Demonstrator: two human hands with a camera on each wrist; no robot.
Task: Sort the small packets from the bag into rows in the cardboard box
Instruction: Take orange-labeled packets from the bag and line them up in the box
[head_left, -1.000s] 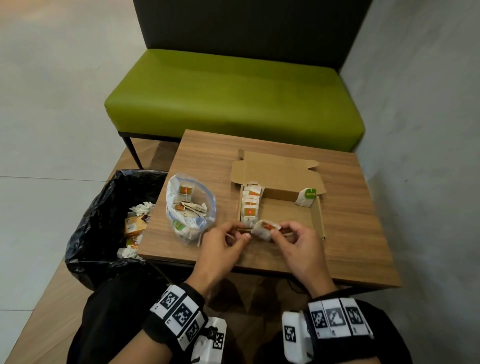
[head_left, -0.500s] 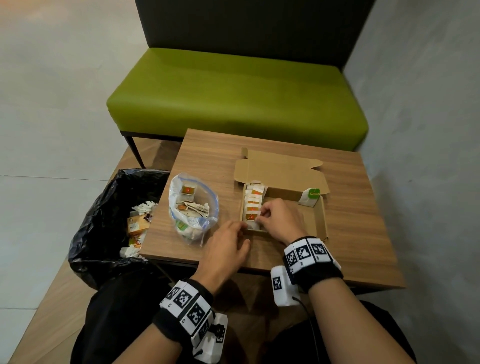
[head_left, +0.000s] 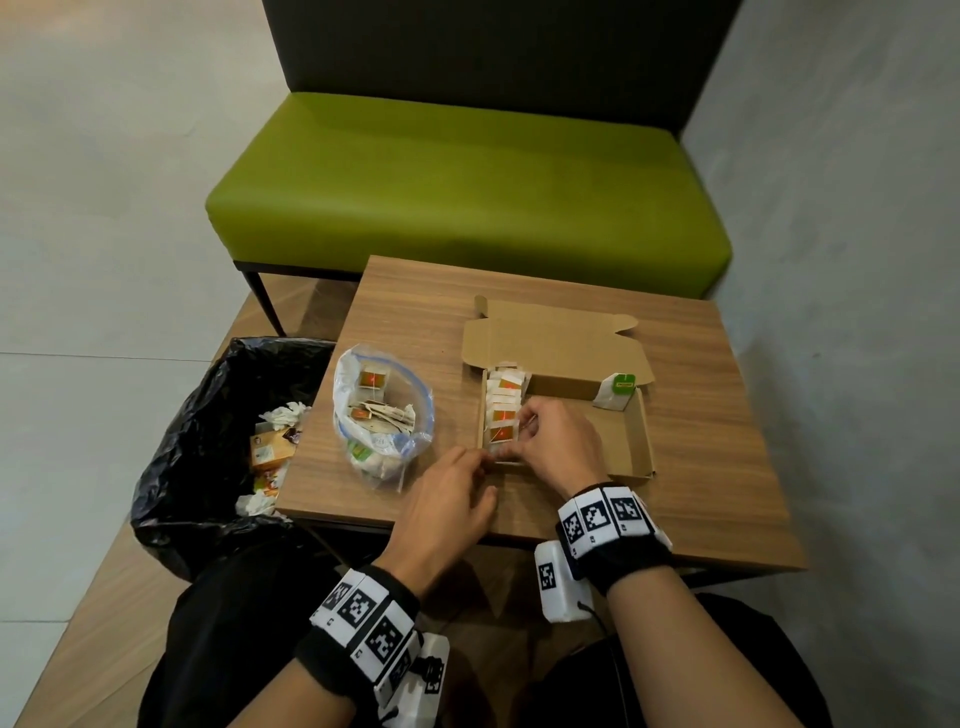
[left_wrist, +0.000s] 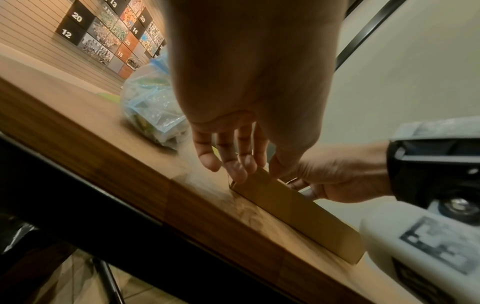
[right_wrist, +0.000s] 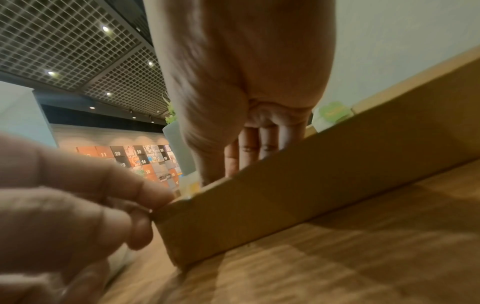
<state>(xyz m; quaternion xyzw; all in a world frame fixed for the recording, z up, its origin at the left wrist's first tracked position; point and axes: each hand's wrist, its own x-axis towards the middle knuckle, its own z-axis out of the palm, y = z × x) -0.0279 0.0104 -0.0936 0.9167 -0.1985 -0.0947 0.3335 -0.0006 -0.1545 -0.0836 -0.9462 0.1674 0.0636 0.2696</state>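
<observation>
Along the left wall of the cardboard box (head_left: 631, 441), a row of small packets (head_left: 503, 402) is standing on edge, running from the far end toward the near corner. The right hand (head_left: 558, 444) is reaching over the near wall into the box, its fingers bent down onto the nearest packet of the row; whether they are pinching it or only pressing it into line cannot be told, since the hand is covering the contact. The left hand (head_left: 449, 501) is resting on the table (head_left: 701, 415) just outside the near left corner of the box, its fingers (left_wrist: 235, 164) nearly straight and touching that corner, seemingly steadying it, and gripping nothing. One green-labelled packet (head_left: 617, 389) is leaning alone in the far right corner of the box. Left of the box, the clear bag (head_left: 382, 410) is lying open with several packets still inside. By this showing, one row is largely built while the rest of the box floor is waiting, so much sorting is remaining. Beyond the table's left edge, a black bin bag (head_left: 208, 441) is holding scraps.
</observation>
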